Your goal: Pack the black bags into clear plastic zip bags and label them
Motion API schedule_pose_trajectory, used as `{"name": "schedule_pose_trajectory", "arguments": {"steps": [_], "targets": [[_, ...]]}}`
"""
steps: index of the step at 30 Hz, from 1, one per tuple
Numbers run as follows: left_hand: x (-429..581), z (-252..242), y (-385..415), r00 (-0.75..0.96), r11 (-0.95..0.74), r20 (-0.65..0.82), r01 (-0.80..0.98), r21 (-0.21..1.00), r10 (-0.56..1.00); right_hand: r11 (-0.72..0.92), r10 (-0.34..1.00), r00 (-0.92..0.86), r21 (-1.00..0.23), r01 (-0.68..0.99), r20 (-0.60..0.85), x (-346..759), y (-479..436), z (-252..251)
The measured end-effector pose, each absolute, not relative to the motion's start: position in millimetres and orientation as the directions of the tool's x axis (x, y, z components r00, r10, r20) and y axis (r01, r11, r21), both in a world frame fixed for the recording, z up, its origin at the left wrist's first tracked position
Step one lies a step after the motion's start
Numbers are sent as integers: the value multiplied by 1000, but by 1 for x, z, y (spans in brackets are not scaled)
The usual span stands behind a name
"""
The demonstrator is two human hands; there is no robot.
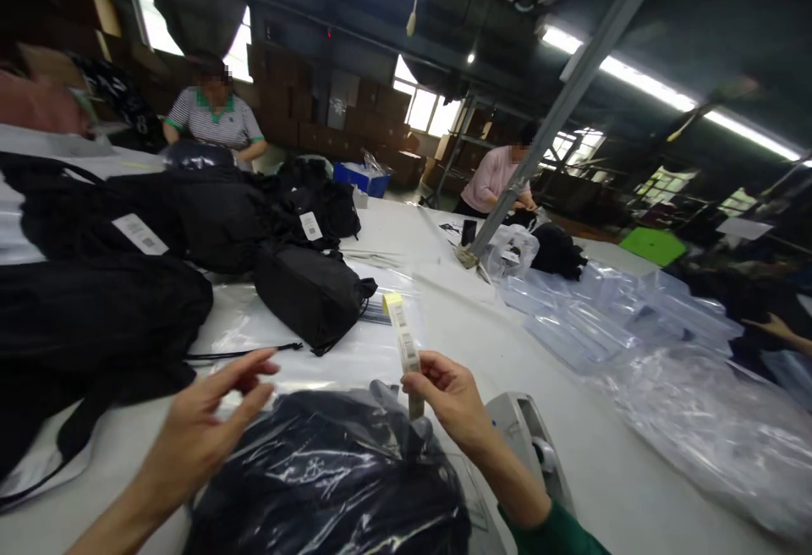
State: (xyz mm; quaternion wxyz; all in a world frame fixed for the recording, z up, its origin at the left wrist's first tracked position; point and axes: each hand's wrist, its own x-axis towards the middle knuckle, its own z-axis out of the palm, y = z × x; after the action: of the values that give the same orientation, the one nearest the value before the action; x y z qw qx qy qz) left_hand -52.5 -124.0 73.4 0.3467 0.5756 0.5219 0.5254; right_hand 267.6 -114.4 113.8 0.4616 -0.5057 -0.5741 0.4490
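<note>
Right hand (450, 398): grip pinched on barcode label strip (404, 337). Left hand (203, 428): open, empty, above bagged black garment (330, 479). Risk: strip may fold and stick crooked.

Label strip (404, 335) print unreadably small, bagged garment (330, 487) cut off by bottom edge, tape dispenser (529, 436) partly behind forearm (507, 475)

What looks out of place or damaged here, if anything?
Nothing stands out. The right hand pinches a label strip upright above the bagged black garment; the left hand is open beside it. Clear plastic bags lie loosely heaped on the table, with no visible damage.
</note>
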Motion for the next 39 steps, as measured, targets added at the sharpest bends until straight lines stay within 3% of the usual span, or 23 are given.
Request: {"name": "schedule_pose_trajectory", "arguments": {"steps": [4,9,12,16,19,24,31,39], "targets": [[15,132,-114,247,-321,325,-56,945,913,130,987,-115,-980,148,113,233,-143,144],[50,155,-114,305,-39,174,-402,915,936,368,926,-223,-864,343,306,222,-165,141],[54,157,-124,279,-52,201,-463,885,939,437,895,-272,-814,383,353,225,-175,137],[58,162,-143,255,-200,313,-388,900,915,423,901,-217,-869,255,375,235,-186,146],[65,165,-154,368,-242,330,-267,933,869,426,904,-79,-899,103,420,242,-192,156],[83,167,-161,495,-353,348,-88,931,796,448,887,46,-880,157,460,250,-204,163],[112,171,-159,580,-316,252,11,949,775,364,910,132,-911,193,392,279,-216,160],[136,171,-150,686,-618,313,252,745,657,234,968,72,-966,108,242,312,-217,163]]}}
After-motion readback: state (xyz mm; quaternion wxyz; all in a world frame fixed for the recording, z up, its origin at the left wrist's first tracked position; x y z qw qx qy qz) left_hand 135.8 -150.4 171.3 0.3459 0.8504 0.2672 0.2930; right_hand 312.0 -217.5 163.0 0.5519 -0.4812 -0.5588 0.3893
